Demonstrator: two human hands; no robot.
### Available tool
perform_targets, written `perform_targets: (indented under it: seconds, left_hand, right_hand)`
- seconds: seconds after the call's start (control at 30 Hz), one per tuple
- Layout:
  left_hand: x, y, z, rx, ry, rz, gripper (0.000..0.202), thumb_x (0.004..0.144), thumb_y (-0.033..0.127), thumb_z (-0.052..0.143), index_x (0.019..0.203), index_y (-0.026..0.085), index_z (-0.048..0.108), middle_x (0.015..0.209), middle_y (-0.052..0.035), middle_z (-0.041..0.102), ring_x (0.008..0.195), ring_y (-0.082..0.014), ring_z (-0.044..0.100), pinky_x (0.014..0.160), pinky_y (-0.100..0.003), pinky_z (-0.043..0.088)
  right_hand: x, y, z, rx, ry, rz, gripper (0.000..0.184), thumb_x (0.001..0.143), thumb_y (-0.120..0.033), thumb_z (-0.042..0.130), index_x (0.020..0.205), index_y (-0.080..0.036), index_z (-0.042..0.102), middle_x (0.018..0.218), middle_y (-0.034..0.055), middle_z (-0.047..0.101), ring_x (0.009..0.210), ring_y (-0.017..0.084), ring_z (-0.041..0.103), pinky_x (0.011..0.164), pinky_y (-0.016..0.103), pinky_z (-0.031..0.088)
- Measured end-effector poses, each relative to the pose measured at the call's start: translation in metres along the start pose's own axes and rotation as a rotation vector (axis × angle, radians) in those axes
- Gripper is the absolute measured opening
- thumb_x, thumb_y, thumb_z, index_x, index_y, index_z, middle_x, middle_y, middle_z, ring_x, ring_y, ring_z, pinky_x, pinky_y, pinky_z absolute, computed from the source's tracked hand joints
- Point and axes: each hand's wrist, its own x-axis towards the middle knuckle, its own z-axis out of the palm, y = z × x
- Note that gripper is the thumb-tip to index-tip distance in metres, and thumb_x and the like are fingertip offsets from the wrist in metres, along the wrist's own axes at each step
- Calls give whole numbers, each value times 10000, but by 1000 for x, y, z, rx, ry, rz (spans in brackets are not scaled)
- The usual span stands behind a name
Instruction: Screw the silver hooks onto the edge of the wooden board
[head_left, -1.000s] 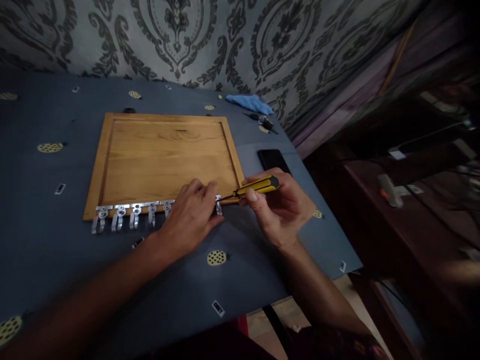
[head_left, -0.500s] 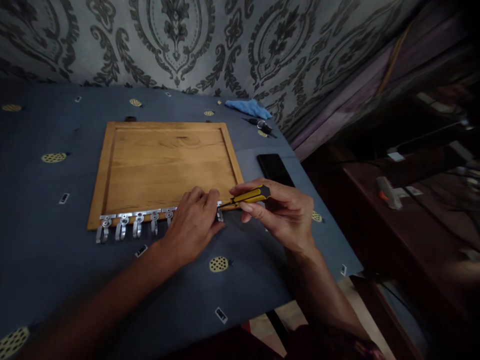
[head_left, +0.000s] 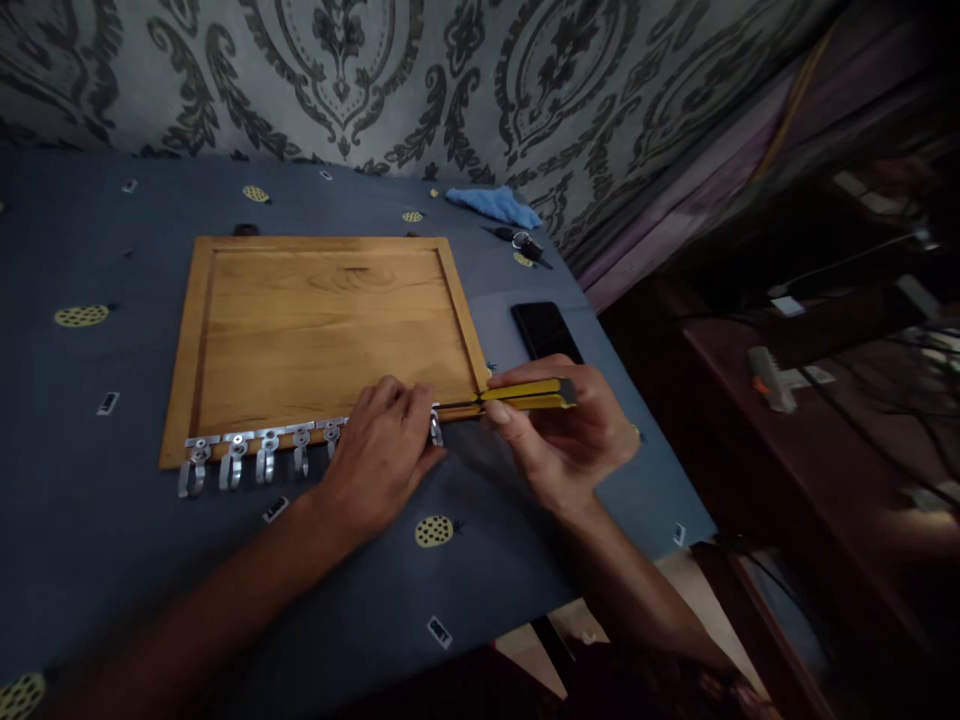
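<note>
A framed wooden board [head_left: 322, 330] lies flat, with a metal hook rail [head_left: 268, 440] along its near edge. My left hand [head_left: 382, 445] is closed over the right part of the rail, fingers bent against the board, hiding several hooks. One hook [head_left: 436, 428] shows just right of those fingers. Between the thumb and fingers of my right hand [head_left: 574, 440] is a yellow and black screwdriver [head_left: 529, 394]. Its shaft points left, nearly level, and the tip reaches the rail's right end beside my left hand. Whether the tip sits in a screw cannot be made out.
A black phone [head_left: 545, 330] lies right of the board on the blue patterned tablecloth [head_left: 247, 590]. Keys [head_left: 521, 243] and a blue cloth [head_left: 495, 205] are at the back. A patterned wall covering [head_left: 420, 80] rises behind. Cables and a brown surface [head_left: 727, 370] are at right.
The screwdriver's handle has moved right, away from the rail, with my right hand, and more of its shaft shows. My left hand stays on the rail. The view has shifted slightly.
</note>
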Motion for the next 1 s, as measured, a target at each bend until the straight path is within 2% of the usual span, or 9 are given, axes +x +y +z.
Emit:
perform_targets:
  seconds: [0.07,0.13,0.33,0.67,0.8,1.0]
  left_hand:
    - [0,0,0,-13,12,-2,352,841,198,753,1096,185,511,1037,-94,659,1050,-303,563,895,-448,500]
    - [-1,-1,1,-29,29,5,349,839,193,754,1087,194,507,1024,-83,660,1044,-298,562,891,-443,496]
    - [-1,0,1,-42,24,8,329,837,186,754,1051,206,505,1005,-68,664,1034,-293,568,884,-435,495]
    - [0,0,-1,-30,4,2,323,845,194,750,1069,189,518,1041,-90,665,1043,-304,557,889,-446,488]
    - [0,2,-2,-21,-7,-5,299,850,188,741,1058,180,526,1056,-103,663,1053,-307,559,898,-445,482]
    - [-1,1,1,8,33,10,329,848,201,740,1074,205,501,1032,-77,668,1040,-299,564,882,-439,492]
  right_hand:
    - [-1,-2,0,-19,83,-15,158,848,-258,775,969,-271,675,837,-7,714,658,154,658,589,326,560]
    - [-1,-2,-1,-30,97,12,147,858,-291,767,965,-276,666,834,-4,704,628,152,647,562,332,562]
    - [-3,1,-2,-18,-12,21,147,867,-285,759,954,-255,645,821,-8,702,615,133,630,562,312,558]
    - [-5,10,-2,3,-97,-12,208,836,-96,717,954,-253,648,813,-15,673,709,144,632,632,313,528]
    - [-1,7,-3,16,-134,-2,169,854,-153,728,981,-252,676,844,0,709,744,159,655,644,320,544]
    - [11,1,-13,60,-310,80,172,857,-240,766,1025,-227,731,953,38,771,731,156,700,648,304,584]
